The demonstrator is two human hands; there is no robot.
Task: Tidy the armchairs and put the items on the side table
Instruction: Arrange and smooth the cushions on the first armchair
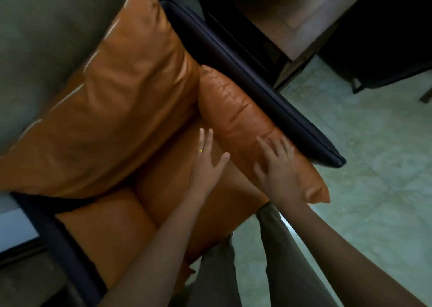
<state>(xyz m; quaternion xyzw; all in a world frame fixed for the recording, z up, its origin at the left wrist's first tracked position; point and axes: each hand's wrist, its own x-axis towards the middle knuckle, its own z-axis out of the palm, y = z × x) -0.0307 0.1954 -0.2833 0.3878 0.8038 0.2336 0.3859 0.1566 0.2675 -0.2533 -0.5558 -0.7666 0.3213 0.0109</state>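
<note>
Orange arm cushion (233, 110) lies under the right hand (278, 172), apparently touching.

The back cushion (112, 119) fills the left and centre of the frame, above the seat cushion (145, 225). A side cushion (240, 119) lies along the armrest (245, 84), which runs from top centre to right of centre. The side table (292, 19) stands behind it, upper right. The right hand (278, 168) rests on the side cushion, with the left hand (205, 164) just beside it over the seat.

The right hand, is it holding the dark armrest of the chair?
No, the right hand rests flat on the orange side cushion, beside the dark armrest.
</note>
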